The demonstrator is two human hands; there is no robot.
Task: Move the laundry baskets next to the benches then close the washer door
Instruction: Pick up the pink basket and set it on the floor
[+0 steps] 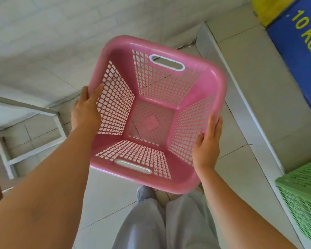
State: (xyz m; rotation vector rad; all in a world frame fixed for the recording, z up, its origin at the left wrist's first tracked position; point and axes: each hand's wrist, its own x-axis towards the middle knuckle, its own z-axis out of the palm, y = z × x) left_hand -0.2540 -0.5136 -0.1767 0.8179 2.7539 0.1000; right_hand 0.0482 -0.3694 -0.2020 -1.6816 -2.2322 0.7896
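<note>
Empty pink laundry basket held above tiled floor, left hand and right hand clasped on opposite rims, green basket at right

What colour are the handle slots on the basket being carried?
White, set in the pink basket; clearest in the head view, on the far handle slot.

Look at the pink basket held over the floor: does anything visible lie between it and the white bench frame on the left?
Nothing visible does. Both hands hold the pink basket; only bare floor tiles separate it from the bench frame.
</note>
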